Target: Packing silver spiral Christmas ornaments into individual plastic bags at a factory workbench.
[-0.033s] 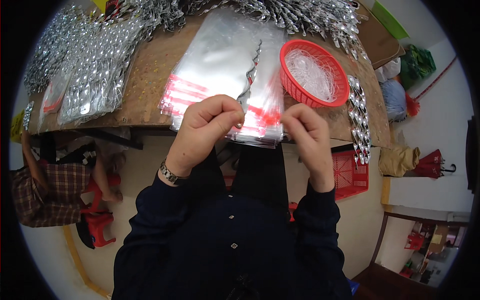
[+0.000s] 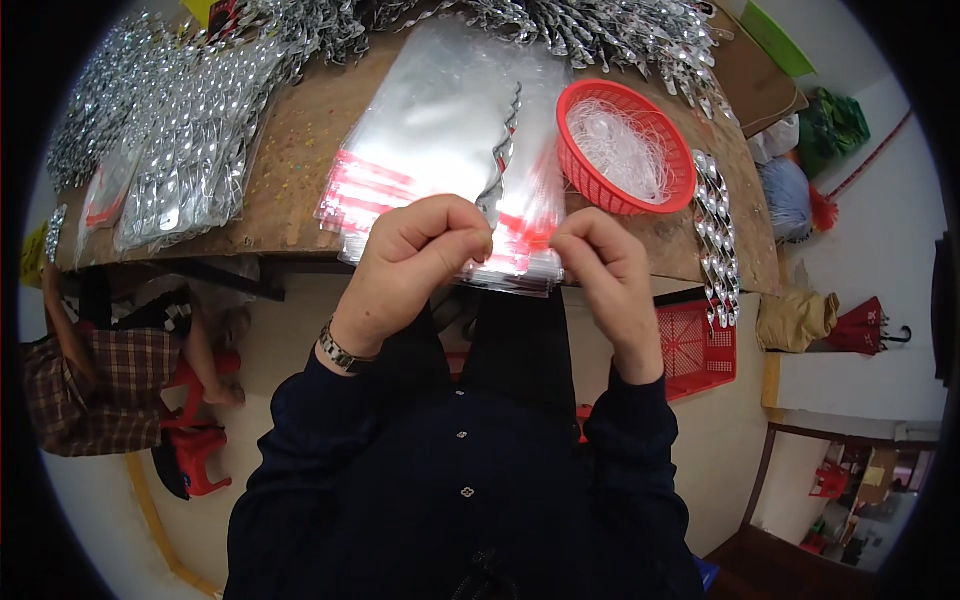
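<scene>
A person in a dark navy buttoned shirt works at the near edge of a worn brown wooden table [image 2: 300, 150], both hands raised side by side over a stack of clear plastic bags with red sealing strips [image 2: 440, 130]. The left hand [image 2: 415, 260], a metal watch at its wrist, is curled closed, its thumb and forefinger pinching the lower end of a twisted silver spiral ornament [image 2: 503, 150] that runs up and away from the fingertips across the top bag. The right hand [image 2: 605, 275] is likewise curled, fingertips pressed together on the red-striped mouth of the bag just beside the left hand; the two hands are close together, whether touching cannot be told. The ornament lies directly beyond the left hand's knuckles, at the middle of the stack, its upper tip pointing toward the far side of the table. To the right of the bags stands a round red plastic basket [image 2: 590, 180] holding thin clear threads, and beside it a row of silver spirals [image 2: 718, 250] trails toward the table's right edge. Packed bags of silver ornaments [image 2: 190, 150] lie to the left, with loose silver spirals heaped along the far edge [image 2: 590, 30]. Another person in a plaid shirt [image 2: 90, 385] sits low at the left.
</scene>
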Demonstrator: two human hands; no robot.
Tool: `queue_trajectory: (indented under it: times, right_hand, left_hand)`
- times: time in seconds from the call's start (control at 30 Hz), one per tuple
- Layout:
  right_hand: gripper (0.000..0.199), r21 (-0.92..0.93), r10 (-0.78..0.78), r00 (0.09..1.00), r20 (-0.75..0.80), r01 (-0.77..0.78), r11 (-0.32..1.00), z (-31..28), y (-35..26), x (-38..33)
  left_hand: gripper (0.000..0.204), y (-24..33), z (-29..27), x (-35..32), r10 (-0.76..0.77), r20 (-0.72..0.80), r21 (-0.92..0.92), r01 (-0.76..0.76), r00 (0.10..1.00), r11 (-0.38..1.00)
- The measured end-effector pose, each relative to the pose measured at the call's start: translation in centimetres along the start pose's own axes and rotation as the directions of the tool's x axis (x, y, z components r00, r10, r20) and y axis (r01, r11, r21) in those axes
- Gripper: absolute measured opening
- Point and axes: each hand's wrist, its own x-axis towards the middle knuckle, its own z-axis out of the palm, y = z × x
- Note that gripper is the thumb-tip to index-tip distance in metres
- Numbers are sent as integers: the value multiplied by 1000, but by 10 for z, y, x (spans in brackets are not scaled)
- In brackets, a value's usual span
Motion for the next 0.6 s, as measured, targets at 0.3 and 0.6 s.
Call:
queue_trajectory:
  times: [0.3,0.6]
  right_hand:
    - [54,-416,-376,925,65,367,832,29,-5,9]
    - [33,-547,-628,771,105,572,611,33,-30,8]
  left_hand:
    - [7,27,0,-12,172,187,-226,-128,967,966]
    - [22,55,-8,-15,470,198,-706,-208,860,677]
